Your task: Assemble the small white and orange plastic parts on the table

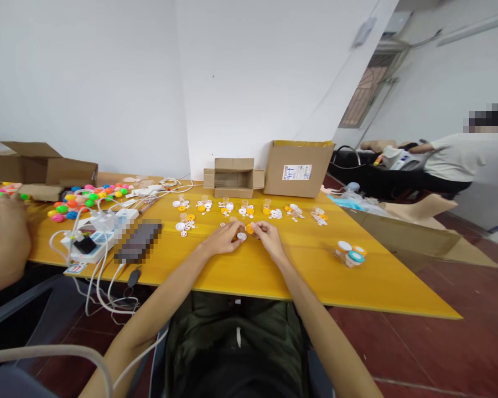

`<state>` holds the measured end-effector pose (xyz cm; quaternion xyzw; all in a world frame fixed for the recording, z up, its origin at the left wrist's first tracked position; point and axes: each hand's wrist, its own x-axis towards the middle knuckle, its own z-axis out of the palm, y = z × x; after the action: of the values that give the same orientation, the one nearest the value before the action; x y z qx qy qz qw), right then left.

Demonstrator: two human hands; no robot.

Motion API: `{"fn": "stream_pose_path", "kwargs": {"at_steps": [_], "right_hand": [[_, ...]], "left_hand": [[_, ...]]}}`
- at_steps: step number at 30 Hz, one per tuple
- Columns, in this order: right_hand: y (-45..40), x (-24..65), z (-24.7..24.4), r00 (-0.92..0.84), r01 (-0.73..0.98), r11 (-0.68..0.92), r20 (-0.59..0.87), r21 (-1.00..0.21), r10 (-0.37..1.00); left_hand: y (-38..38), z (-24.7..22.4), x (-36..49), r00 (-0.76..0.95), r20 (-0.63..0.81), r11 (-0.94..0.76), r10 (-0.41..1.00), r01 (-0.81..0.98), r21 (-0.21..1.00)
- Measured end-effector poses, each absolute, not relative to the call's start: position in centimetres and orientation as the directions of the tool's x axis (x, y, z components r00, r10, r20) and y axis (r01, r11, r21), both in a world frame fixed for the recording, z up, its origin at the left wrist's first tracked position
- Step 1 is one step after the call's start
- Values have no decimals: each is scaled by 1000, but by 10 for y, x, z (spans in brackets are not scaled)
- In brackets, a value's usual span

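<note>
Both my hands meet over the middle of the yellow table. My left hand (224,239) is closed, its thumb and fingers curled around a small round white lid (241,236). Just to the right, my right hand (269,237) pinches an orange lid (249,228) by its edge. The two lids are close together; whether they touch I cannot tell. Beyond my hands stand small groups of clear cups with orange discs (266,211), white discs (180,226) and small white cut-out pieces (276,213).
Jars with white, orange and teal lids (356,256) stand at right. An open small carton (233,179) and a larger box (296,171) are at the back. Left are a phone (139,242), a cabled power strip (103,237), colourful balls (72,203) and another person's arm (8,237).
</note>
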<state>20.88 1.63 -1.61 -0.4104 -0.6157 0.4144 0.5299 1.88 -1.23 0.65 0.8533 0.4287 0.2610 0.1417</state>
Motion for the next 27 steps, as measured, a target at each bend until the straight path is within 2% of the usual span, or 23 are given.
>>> {"fn": "stream_pose_path", "kwargs": {"at_steps": [6, 20, 27], "right_hand": [[16, 209, -16, -136, 69, 331, 320, -941, 938], [18, 208, -18, -177, 0, 267, 263, -964, 948], [19, 209, -18, -172, -36, 243, 245, -969, 954]], "left_hand": [[-12, 7, 18, 486, 304, -572, 819, 658, 489], [-1, -4, 16, 493, 334, -577, 804, 508, 639], [1, -7, 15, 480, 333, -561, 812, 482, 673]]}}
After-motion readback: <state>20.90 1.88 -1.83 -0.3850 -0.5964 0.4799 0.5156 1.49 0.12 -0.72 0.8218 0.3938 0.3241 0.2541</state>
